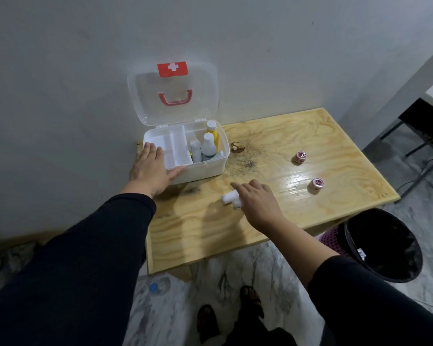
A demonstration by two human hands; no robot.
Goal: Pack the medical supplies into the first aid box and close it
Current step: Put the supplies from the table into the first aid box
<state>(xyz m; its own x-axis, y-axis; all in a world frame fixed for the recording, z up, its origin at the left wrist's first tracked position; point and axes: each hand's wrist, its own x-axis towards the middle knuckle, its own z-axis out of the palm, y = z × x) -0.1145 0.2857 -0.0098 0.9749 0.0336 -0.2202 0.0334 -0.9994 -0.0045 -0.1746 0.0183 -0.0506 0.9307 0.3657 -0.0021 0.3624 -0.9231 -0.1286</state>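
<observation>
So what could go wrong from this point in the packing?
1. The right hand reaches over two white gauze rolls lying side by side; grabbing one may send the other rolling.
2. The yellow bottle stands above the first aid box rim and might stop the lid closing.
3. Two tape rolls sit far right, easily forgotten.
</observation>
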